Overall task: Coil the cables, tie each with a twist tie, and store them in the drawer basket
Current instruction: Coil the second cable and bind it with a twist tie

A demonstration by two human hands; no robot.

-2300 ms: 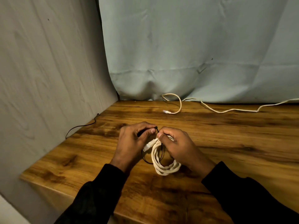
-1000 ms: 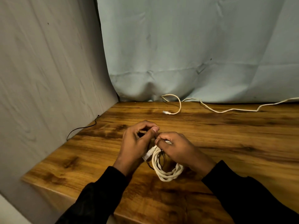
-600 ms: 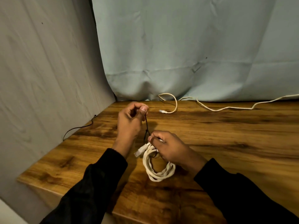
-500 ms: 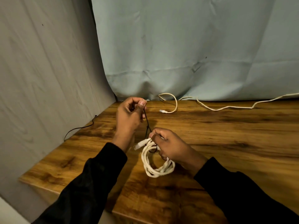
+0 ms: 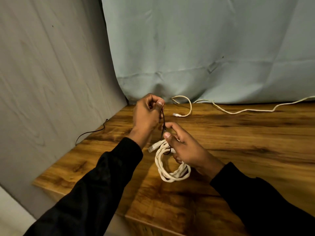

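Since two seconds ago, when both hands sat together over the coil, the left hand (image 5: 147, 114) has lifted up and away toward the curtain (image 5: 204, 48), drawing the black twist tie (image 5: 163, 120) taut. Seen from the head camera, its thumb and fingers pinch the tie's upper end. The right hand (image 5: 183, 145) grips the top of the coiled white cable (image 5: 170, 167), thumb and forefinger closed where the tie wraps it, just above the wooden table (image 5: 238, 150). A second white cable (image 5: 187, 108) lies loose along the far edge, and a thin black wire (image 5: 92, 132) trails off the left side.
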